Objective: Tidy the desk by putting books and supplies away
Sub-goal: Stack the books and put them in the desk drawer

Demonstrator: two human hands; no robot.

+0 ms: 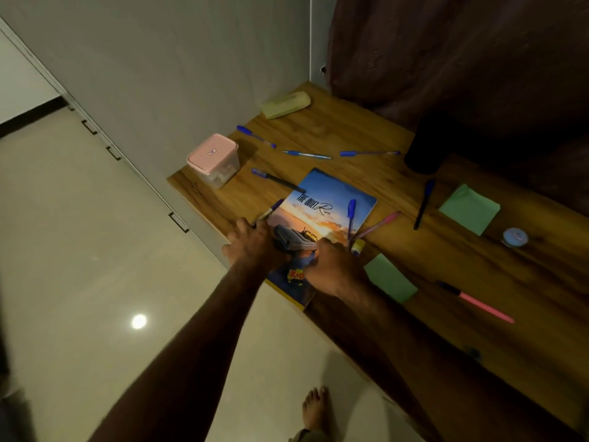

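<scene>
The fingers of the left hand are curled round the lower end of a purple-capped pen, which slants up from the knuckles along the left edge of the book. The right hand lies on the book's near right part, back to the camera; whether its fingers are clenched or merely pressing cannot be told.

The book lies flat at the near edge of the wooden bench, one corner hanging over the floor. A blue pen lies on its cover, and a black-barrelled pen touches its far corner. Just beside the right hand's fingers stands a glue stick, with a pink pen slanting away from it.

Further out are a near green pad, a far green pad, a dark pen, a pink marker and a small round tin. Toward the wall lie three more blue pens, a pink-lidded box and a pale green case. A dark cylinder stands before the curtain. A bare foot rests on the floor.
</scene>
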